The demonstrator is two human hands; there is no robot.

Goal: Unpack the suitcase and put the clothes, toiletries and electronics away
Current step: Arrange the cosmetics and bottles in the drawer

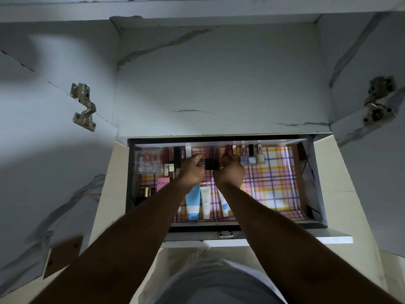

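An open drawer (315, 185) lined with plaid paper holds toiletries. My left hand (192, 170) and my right hand (230, 171) reach into its far middle, fingers curled on either side of a cluster of dark lip-gloss tubes (212, 160), touching them. Nail polish bottles (252, 155) stand in a row along the back, right of my right hand. A blue tube (192, 205), a white tube (206, 202) and another white tube (224, 204) lie between my forearms. A pink box (163, 183) and a clear case (146, 161) sit at the left.
Two cabinet doors stand open, each with a metal hinge (84, 106) (379, 99). A marble-patterned shelf surface (219, 84) lies above the drawer. The drawer front carries a metal latch (225, 234). The plaid liner's right half (278, 183) is bare.
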